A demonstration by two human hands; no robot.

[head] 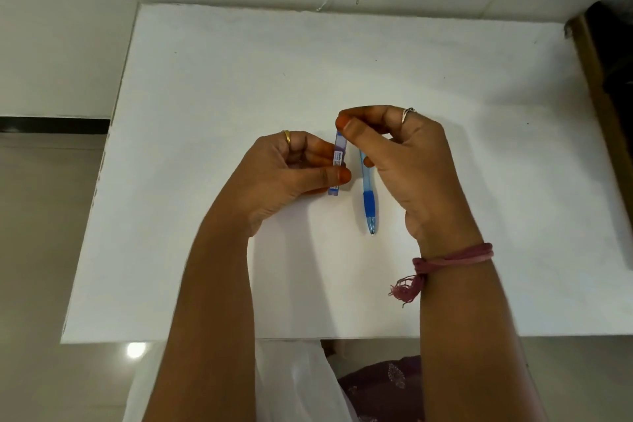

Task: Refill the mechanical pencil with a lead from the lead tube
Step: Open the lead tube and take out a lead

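A purple-blue lead tube with a white label stands upright above the table, held at its lower half by my left hand. My right hand pinches the tube's top end between thumb and forefinger. The top end is hidden by those fingers. A clear blue mechanical pencil with a darker blue grip lies on the white table just right of the tube, its tip pointing toward me. The pencil's far end passes under my right hand's fingers; I cannot tell whether they touch it.
The white table fills most of the view, its front edge near my body. A pale wall runs behind it. A dark brown piece of furniture stands at the right edge. A red thread band is tied on my right wrist.
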